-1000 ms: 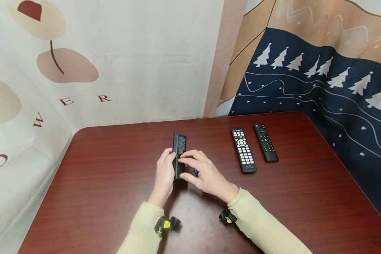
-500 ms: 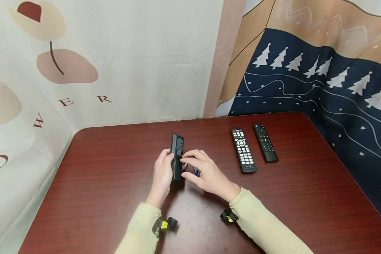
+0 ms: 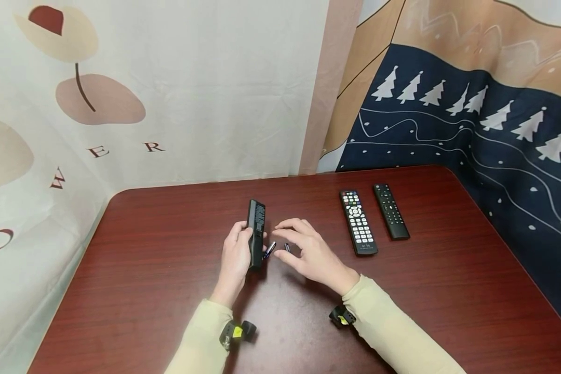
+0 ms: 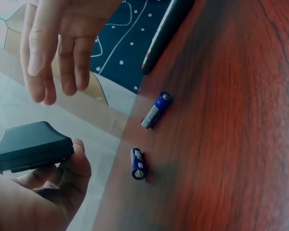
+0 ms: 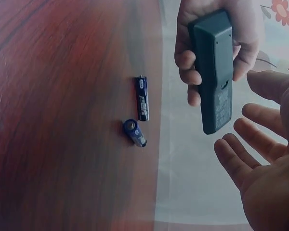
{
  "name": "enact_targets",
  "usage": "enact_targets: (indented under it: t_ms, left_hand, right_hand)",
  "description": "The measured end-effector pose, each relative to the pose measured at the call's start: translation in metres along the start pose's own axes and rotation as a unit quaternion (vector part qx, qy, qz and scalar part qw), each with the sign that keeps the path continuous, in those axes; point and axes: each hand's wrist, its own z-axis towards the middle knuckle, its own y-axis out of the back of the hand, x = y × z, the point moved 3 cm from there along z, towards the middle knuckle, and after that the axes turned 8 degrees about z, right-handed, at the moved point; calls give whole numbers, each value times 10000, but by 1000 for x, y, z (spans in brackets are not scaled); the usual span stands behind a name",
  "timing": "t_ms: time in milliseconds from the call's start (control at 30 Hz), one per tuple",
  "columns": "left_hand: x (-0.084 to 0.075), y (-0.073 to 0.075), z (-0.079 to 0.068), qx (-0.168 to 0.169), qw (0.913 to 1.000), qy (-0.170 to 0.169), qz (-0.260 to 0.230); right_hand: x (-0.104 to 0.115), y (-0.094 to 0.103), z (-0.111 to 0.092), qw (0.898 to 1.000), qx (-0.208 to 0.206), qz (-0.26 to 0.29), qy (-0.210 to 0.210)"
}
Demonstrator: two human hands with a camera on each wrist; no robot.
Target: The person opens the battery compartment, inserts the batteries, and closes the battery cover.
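Note:
My left hand (image 3: 235, 259) grips a black remote control (image 3: 256, 234), raised on its edge above the table. In the right wrist view the back of the remote control (image 5: 216, 72) faces the right hand, with a small latch notch and printed text on it; the left fingers wrap round its sides. My right hand (image 3: 313, 254) is held just to the right, fingers spread and loosely bent, with nothing in them. Two blue batteries lie on the table below the hands: one battery (image 4: 156, 110) and, a short way from it, a second battery (image 4: 138, 164).
To the right on the dark red wooden table (image 3: 168, 291) lie a black remote with white buttons (image 3: 358, 223) and a slimmer all-black remote (image 3: 391, 212). A pale curtain (image 3: 215, 104) and a navy one with white trees (image 3: 430, 130) hang behind the table edge.
My right hand has drawn away from the remote control's back to the right. The left hand has moved slightly left, tilting the remote more on edge; one battery has come into sight.

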Motion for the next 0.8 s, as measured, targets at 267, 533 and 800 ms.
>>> enact_targets:
  t_ms: [267,533,800]
  left_hand:
    - [0,6,2,-106,9993,26,356]
    - [-1,14,1,-198,9971,-121,731]
    - [-1,20,1,-266,9905,-186,1333]
  right_hand:
    - [-5,6,-4,9997,85,-99,-194]
    - [-12,14,-8,9994,42,-151,-293]
    - [-17,23,-14,9983,52,-264,-525]
